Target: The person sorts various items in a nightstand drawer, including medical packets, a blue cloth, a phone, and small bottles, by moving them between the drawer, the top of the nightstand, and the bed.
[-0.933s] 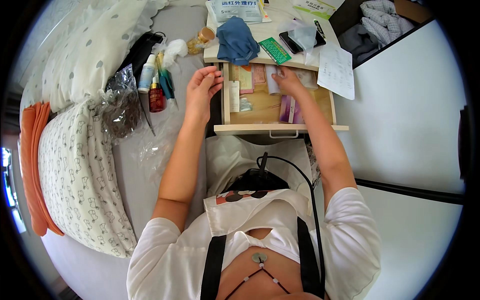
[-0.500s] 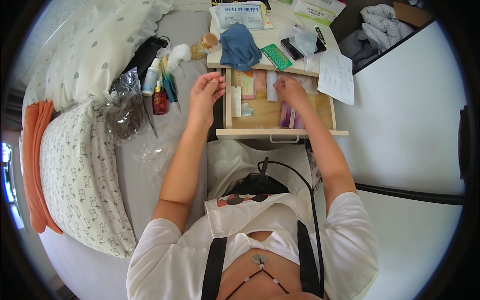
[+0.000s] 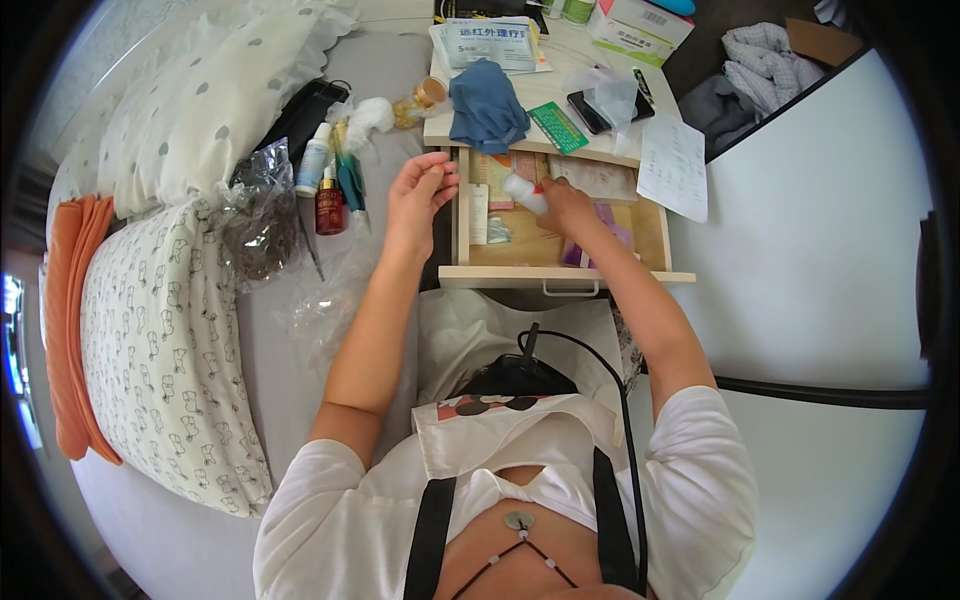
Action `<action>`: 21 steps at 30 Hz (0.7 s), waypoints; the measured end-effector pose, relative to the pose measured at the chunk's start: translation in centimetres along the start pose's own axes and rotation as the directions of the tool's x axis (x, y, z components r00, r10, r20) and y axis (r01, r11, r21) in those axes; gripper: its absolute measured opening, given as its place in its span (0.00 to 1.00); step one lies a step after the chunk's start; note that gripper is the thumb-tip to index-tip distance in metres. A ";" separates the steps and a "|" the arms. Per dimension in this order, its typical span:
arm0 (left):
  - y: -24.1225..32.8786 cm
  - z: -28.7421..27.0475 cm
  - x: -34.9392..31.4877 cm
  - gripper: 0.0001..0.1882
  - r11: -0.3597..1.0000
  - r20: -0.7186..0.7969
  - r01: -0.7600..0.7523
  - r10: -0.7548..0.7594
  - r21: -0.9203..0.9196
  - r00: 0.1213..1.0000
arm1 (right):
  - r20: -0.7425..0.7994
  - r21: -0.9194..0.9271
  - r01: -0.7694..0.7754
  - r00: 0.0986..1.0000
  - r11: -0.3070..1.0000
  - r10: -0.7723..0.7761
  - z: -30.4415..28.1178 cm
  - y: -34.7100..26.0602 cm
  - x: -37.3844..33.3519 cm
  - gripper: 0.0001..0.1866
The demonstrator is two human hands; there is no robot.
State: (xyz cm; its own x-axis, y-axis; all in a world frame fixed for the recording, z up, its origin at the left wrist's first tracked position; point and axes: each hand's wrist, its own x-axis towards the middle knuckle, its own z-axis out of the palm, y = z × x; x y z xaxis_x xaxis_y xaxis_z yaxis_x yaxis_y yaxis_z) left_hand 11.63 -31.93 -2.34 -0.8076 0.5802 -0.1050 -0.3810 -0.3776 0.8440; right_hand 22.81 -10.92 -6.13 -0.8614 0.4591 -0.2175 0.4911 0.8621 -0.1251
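Observation:
My right hand [image 3: 567,208] is closed round a white tube or small bottle [image 3: 525,192] with a bit of red at one end, tilted above the open wooden drawer [image 3: 510,272]. Beneath it lie a purple box [image 3: 610,228], partly covered by my wrist, and flat packets [image 3: 592,178] along the back. My left hand [image 3: 418,195] hovers by the drawer's left side, fingers curled and thumb against them; what they pinch, if anything, is hidden. Nearer that side of the drawer are a white slip [image 3: 478,214] and a small clear packet [image 3: 497,231].
On the cabinet top lie a blue cloth [image 3: 488,103], a green card [image 3: 558,128], a phone [image 3: 590,112] and a paper sheet [image 3: 672,160] overhanging the edge. The bed holds a red dropper bottle [image 3: 330,205], a white bottle [image 3: 314,160], a jar [image 3: 418,102] and pillows [image 3: 160,340].
The white tube has been lifted from the drawer and tilted in my right hand. My left hand stays beside the drawer, its fingers still curled. The view has shifted slightly.

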 end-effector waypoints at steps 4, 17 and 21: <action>0.0 0.0 -0.1 0.10 1.000 -0.013 -0.020 0.020 -0.005 1.000 | -0.181 -0.095 0.141 0.971 0.986 -0.156 -1.6 -0.7 -1.7 0.24; -0.1 0.1 0.0 0.09 1.000 0.008 0.013 -0.013 0.003 1.000 | 0.044 -0.126 0.096 0.995 0.987 -0.091 -2.2 -0.3 -2.6 0.18; 0.1 0.2 0.0 0.10 1.000 -0.001 0.010 -0.010 -0.002 1.000 | 0.285 -0.201 0.155 0.954 0.967 -0.094 -1.5 0.3 -1.9 0.13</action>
State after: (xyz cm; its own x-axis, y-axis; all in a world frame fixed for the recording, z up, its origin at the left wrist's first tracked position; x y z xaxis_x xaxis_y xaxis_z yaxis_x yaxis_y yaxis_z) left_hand 11.68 -31.88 -2.17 -0.8041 0.5834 -0.1140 -0.3902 -0.3732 0.8417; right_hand 24.39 -11.18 -4.28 -0.8308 0.2959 -0.4713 0.3153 0.9482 0.0396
